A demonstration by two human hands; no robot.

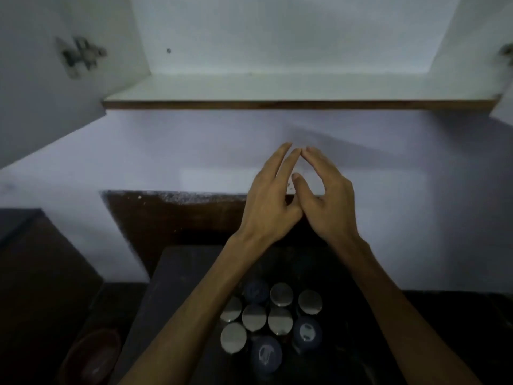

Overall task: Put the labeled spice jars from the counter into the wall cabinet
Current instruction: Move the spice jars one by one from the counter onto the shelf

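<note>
Several spice jars (280, 320) stand clustered on the dark counter (177, 273) below my arms; most have silver lids, three have dark blue lids. The wall cabinet (277, 87) is open above, and its white shelf shows nothing on it. My left hand (270, 201) and my right hand (324, 195) are raised in front of the wall between counter and cabinet. Their fingertips touch each other, fingers nearly straight. Neither hand holds a jar.
An open cabinet door with a hinge (80, 55) hangs at the upper left, another door edge (505, 79) at the right. A reddish-brown bowl (91, 357) sits low at the left, beside the counter block. A brown panel (172, 218) backs the counter.
</note>
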